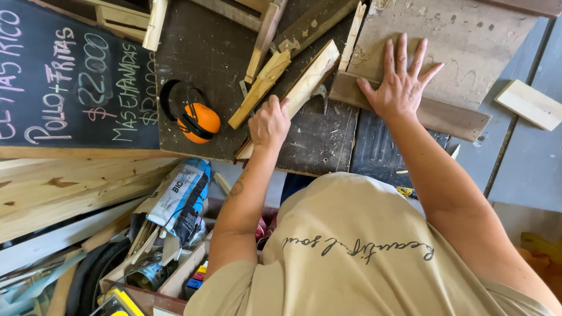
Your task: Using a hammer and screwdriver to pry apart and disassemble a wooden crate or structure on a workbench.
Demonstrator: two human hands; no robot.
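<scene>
We look down from a head-worn camera at a person in a beige T-shirt leaning over a dark, worn table.

The left hand is closed, its fingers clenched around the near end of a long pale wooden strip. The strip lies on the table and runs diagonally up and to the right, away from the person.

The right hand lies flat and released, with all 5 fingers spread. It presses down where a dark brown wooden plank meets a large pale brown board marked with scratches and small holes. The palm rests on the plank's upper edge and the fingers reach onto the board.

A 2nd, shorter pale strip lies just left of the held one, almost parallel to it. A pair of orange and black ear defenders sits on the table, to the left of the left hand. Further left stands a black chalkboard with chalk writing. A small pale wood block lies at the far right on grey boards, well apart from the hands. Below the table, at lower left, we see light timber planks and a white and blue bag.
</scene>
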